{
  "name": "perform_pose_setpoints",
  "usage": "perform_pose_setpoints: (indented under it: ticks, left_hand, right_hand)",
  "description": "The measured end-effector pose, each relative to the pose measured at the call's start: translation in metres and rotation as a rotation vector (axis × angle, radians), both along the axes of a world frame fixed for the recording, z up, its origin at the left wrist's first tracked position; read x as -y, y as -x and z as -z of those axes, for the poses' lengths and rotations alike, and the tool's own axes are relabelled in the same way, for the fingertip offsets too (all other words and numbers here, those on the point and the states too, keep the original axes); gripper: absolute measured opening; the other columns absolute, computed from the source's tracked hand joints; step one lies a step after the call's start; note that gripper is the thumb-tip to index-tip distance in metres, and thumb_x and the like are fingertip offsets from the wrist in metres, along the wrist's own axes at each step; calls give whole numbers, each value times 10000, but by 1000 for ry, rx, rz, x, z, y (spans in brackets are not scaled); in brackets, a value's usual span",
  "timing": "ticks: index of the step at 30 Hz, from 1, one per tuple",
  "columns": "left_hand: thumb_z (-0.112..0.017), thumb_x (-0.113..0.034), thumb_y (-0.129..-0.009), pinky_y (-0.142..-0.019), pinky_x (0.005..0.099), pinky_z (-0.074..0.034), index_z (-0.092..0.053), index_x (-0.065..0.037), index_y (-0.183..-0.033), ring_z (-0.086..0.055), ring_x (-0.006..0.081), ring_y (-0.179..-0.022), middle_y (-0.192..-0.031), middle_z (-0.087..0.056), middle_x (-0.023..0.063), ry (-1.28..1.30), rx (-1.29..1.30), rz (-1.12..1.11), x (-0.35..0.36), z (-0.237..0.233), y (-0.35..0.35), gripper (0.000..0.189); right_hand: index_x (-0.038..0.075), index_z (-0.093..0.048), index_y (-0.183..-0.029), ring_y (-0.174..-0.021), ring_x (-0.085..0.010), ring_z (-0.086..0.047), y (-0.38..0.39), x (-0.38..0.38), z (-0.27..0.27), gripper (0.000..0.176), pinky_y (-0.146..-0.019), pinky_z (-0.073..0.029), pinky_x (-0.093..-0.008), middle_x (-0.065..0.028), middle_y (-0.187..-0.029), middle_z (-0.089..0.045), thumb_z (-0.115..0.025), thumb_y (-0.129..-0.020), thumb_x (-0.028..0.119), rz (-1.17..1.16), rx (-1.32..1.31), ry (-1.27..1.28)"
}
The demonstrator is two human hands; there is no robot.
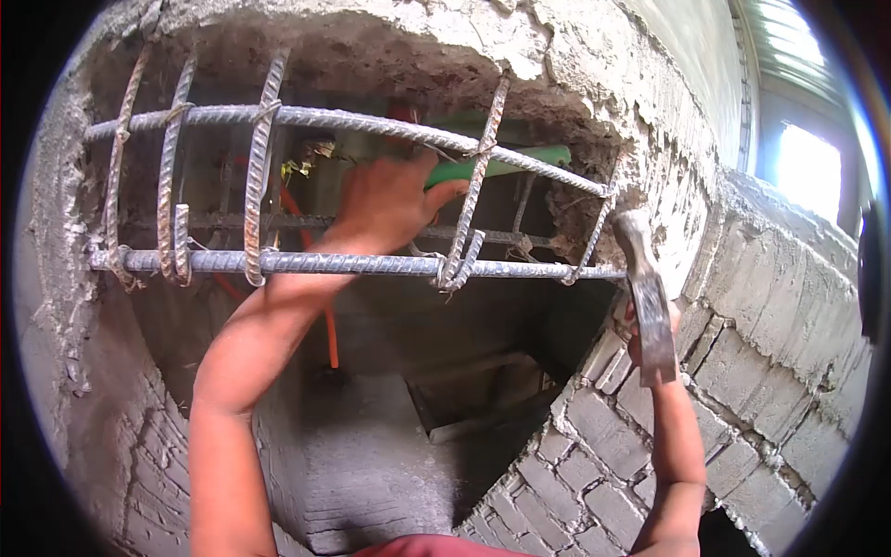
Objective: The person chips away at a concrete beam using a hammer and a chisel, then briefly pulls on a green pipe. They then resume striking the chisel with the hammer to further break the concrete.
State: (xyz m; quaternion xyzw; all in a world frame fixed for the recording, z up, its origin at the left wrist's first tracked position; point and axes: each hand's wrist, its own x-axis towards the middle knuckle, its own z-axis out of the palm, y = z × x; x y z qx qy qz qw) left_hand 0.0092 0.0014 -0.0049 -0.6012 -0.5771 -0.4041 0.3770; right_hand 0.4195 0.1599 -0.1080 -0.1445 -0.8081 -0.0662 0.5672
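Hammer [648,297] in right hand [636,343], green tube [453,172] in left hand [385,190], fingers curled round both — knuckles could be grazed by nearby rebar [385,265]

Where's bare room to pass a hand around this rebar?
Widest gap: below the lower bar, between the orange tube and block wall. Narrower: between the second and third stirrups from the left. Crowded: around the left hand and green piece, and by the hammer.
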Motion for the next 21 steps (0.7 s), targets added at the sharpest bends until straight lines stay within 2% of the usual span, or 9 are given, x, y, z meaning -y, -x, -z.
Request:
perform_pose_setpoints:
  ticks: [2, 3, 5, 7, 8, 9, 13, 16, 21]
  left_hand:
    - [-582, -585, -931, -695, 550, -514, -674, -100, -1005, -694, 403, -772, -728, -697, 155, 70, 53, 34, 4, -3, -5, 499]
    - [-583, -590, -928, -720, 535, -517, -692, -97, -989, -695, 391, -785, -743, -701, 153, 0, 22, -32, 1, 1, -4, 508]
    - [-589, -594, -922, -726, 533, -517, -704, -86, -954, -688, 400, -775, -769, -703, 162, -53, 5, 65, -3, 1, 2, 523]
    - [-586, -595, -921, -753, 533, -518, -716, -75, -969, -679, 413, -844, -845, -694, 212, 2, 7, 77, 3, -5, 3, 538]
    - [-585, -591, -922, -770, 532, -517, -718, -84, -974, -677, 409, -865, -862, -696, 212, -49, -11, 78, -1, -3, 5, 527]
    - [-584, -588, -924, -786, 531, -516, -721, -92, -979, -676, 404, -886, -878, -697, 212, -100, -32, 75, -2, -2, 6, 517]
    - [-583, -575, -928, -813, 526, -513, -733, -127, -1021, -675, 402, -897, -897, -706, 188, -25, -2, 114, -3, -2, 7, 481]
    - [-598, -547, -925, -829, 508, -511, -742, -172, -1106, -676, 396, -900, -914, -715, 165, 21, -25, 77, 3, -4, 4, 440]
    - [-626, -514, -921, -821, 506, -509, -741, -157, -1069, -680, 382, -902, -919, -721, 158, -52, -78, 23, -3, -2, 7, 403]
  right_hand:
    - [-13, -651, -1082, -688, -135, -586, 6, 26, -28, 520, -642, -470, -288, -40, -827, -649, -713, -895, 468, 110, 38, -298]
    - [17, -616, -930, -670, -205, -627, 16, 61, -45, 131, -597, -496, -345, -133, -777, -623, -697, -850, 82, -22, 19, -151]
    - [24, -604, -899, -634, -175, -596, 30, 53, -60, 141, -570, -481, -344, -117, -751, -607, -665, -910, 151, -502, -483, 479]
    - [28, -598, -886, -616, -200, -601, -3, 14, -86, 247, -554, -472, -349, -111, -728, -597, -629, -947, 265, 136, -29, -83]
    - [20, -593, -886, -599, -242, -608, 2, 19, -112, 346, -533, -451, -363, -120, -686, -570, -585, -967, 356, 256, 218, -558]
    - [-6, -597, -902, -604, -311, -614, 4, 18, -124, 378, -543, -452, -393, -152, -674, -557, -588, -970, 366, 144, 236, -654]
    - [-20, -615, -1046, -691, -411, -624, 6, 10, -148, 529, -638, -468, -448, -225, -775, -603, -507, -994, 495, 262, 401, -373]
    - [-12, -631, -1033, -779, -413, -638, 0, 1, -140, 693, -677, -477, -461, -231, -852, -627, -449, -957, 653, 237, 355, -447]
    - [1, -589, -853, -575, -284, -592, -5, 9, -143, 770, -528, -460, -386, -135, -666, -552, -475, -906, 760, 52, 385, -604]
